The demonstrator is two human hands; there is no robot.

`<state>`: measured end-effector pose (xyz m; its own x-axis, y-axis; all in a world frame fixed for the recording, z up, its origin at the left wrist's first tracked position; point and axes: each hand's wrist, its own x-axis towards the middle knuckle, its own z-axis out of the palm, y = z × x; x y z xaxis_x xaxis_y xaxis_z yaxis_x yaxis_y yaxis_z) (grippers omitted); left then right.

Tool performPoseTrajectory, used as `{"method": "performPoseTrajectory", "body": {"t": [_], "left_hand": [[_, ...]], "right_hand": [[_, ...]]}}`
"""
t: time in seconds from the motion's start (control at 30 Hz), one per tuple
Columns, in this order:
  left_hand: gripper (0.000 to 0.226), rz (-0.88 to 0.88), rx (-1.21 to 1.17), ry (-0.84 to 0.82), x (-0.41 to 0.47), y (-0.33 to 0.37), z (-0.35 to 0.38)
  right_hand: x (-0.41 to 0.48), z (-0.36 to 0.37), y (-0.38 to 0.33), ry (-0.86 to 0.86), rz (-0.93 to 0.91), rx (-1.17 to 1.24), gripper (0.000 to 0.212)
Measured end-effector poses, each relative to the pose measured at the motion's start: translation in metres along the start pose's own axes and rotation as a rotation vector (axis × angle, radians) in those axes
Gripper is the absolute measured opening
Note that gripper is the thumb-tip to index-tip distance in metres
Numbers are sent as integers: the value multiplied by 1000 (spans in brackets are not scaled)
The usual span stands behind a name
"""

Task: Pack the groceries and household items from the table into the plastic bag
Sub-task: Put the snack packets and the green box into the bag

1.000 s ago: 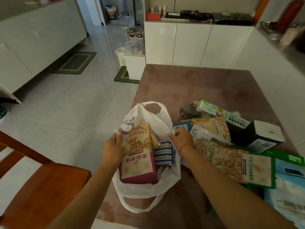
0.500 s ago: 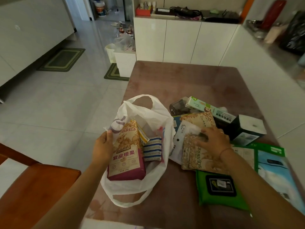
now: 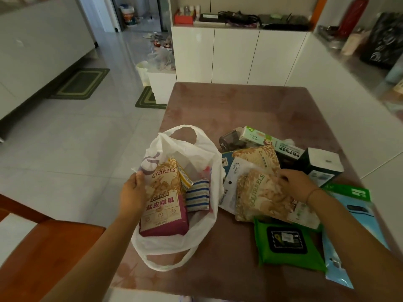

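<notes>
A white plastic bag (image 3: 202,236) lies open on the brown table (image 3: 235,105). Inside it sit a purple-bottomed nut pouch (image 3: 163,203) and a blue striped sponge pack (image 3: 197,196). My left hand (image 3: 133,192) grips the bag's left rim beside the pouch. My right hand (image 3: 294,184) grasps the top edge of a beige nut pouch (image 3: 261,197) lying on the pile right of the bag. Beneath it lie a white packet (image 3: 231,182) and another beige pouch (image 3: 257,158).
A green wipes pack (image 3: 287,243), a light blue packet (image 3: 357,214), a dark box with a white top (image 3: 320,166), a long green-white box (image 3: 266,140) and a dark jar (image 3: 229,140) crowd the table's right side. A wooden chair (image 3: 43,253) stands at the lower left.
My right hand left the bag's opening, moved right to the pile and took hold of the beige nut pouch, tilting it up. My left hand kept its grip on the bag.
</notes>
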<state>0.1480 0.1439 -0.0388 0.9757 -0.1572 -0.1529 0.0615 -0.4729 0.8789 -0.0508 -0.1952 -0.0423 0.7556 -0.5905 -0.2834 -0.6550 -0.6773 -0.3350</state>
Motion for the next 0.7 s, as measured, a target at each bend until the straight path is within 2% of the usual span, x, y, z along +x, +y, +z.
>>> {"method": "performPoseTrajectory", "body": {"t": [0.17,0.23,0.3,0.4,0.53,0.57,0.63,0.7], "left_hand": [[47,-24,-48,17,-2,5,-3],[45,-28,-72,12,-3,7,-4],[41,-40,-95,4,-4,8,-6],[41,-55,-119,-1,-5,11,-7],[40,-60,-149,3,-1,10,-8],[38,-51,-143,6,0,9,-9],[33,-43,-127,15,1,9,-9],[34,-46,-130,19,2,8,-10]], "right_hand": [[-9,-36,-27,212,-137,155,28],[-17,-54,-47,307,-167,326,29],[-25,-65,-74,324,-155,570,30],[-28,-56,-125,162,-95,901,24],[-22,4,-187,-315,76,970,20],[-17,21,-198,-388,130,967,15],[-3,51,-213,-429,216,907,11],[14,67,-222,-363,262,832,10]]}}
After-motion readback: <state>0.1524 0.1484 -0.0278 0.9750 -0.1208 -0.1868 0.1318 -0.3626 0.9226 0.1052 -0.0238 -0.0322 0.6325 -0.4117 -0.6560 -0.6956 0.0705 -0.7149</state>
